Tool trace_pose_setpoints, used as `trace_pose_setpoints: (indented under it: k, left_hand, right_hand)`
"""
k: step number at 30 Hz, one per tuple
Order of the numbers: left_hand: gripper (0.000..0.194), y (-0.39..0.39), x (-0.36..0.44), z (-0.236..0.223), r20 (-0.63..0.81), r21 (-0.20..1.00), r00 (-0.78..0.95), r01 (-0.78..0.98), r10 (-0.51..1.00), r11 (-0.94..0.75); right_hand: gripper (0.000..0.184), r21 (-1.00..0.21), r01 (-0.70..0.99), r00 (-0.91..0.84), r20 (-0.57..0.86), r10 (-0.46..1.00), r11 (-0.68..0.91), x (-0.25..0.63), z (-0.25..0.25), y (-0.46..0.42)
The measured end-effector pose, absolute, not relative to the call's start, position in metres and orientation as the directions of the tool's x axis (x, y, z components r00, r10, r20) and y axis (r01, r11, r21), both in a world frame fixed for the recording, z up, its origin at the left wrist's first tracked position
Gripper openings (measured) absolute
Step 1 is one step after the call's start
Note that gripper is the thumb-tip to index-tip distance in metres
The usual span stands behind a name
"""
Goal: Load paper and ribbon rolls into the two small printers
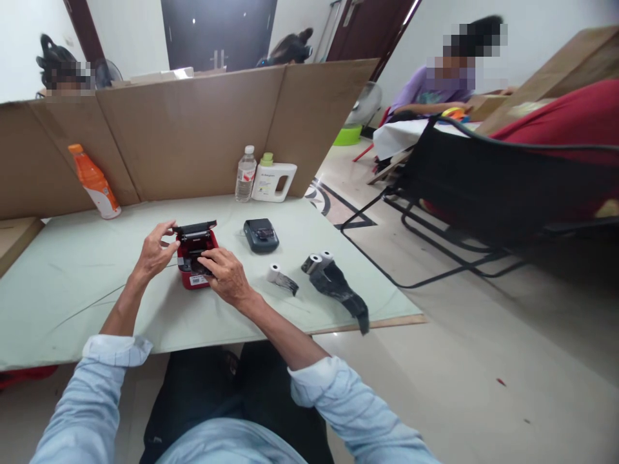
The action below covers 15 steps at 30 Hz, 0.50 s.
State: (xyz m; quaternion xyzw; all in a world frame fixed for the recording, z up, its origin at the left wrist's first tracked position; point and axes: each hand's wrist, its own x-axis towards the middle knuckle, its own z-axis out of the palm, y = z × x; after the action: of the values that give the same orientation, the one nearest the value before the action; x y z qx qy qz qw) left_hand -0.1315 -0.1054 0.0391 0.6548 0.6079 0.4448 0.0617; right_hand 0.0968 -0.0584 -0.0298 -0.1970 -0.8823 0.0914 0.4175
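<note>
A small red label or receipt printer (187, 280) stands on the pale green tabletop (120, 322), its black lid (196, 227) raised. My left hand (152, 254) is at its left side, thumb and fingers closed on the edge by the lid. Over the front right of the opened compartment lies my right hand (226, 274), fingers curled and pressed together at the dark inside. Whatever those fingertips hold is hidden. Behind and to the right sits a second, dark printer (261, 236). A small white paper roll (273, 272) with a loose dark tail lies right of my right hand.
Two more rolls (314, 260) lie rightward with a long dark strip (342, 293). An orange bottle (97, 183), clear water bottle (245, 175) and white jug (271, 182) stand before a cardboard screen (193, 129). A black folding chair (483, 174) is at right; other people sit beyond.
</note>
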Motion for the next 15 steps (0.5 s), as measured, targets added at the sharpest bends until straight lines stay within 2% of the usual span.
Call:
trace_pose_setpoints:
  k: [3, 9, 15]
  left_hand:
    - [0.05, -0.13, -0.126, 0.034, 0.486, 0.6, -0.05, 0.745, 0.873, -0.291]
    - [0.067, -0.161, -0.122, 0.021, 0.402, 0.538, 0.091, 0.782, 0.911, -0.315]
    - [0.064, -0.161, -0.109, 0.005, 0.475, 0.454, 0.045, 0.843, 0.879, -0.289]
  right_hand:
    - [0.035, -0.319, 0.276, -0.555, 0.717, 0.421, 0.907, 0.096, -0.031, -0.06]
    - [0.034, -0.291, 0.288, -0.587, 0.699, 0.408, 0.912, 0.099, -0.029, -0.061]
    - [0.042, -0.28, 0.291, -0.621, 0.673, 0.403, 0.915, 0.106, -0.026, -0.056]
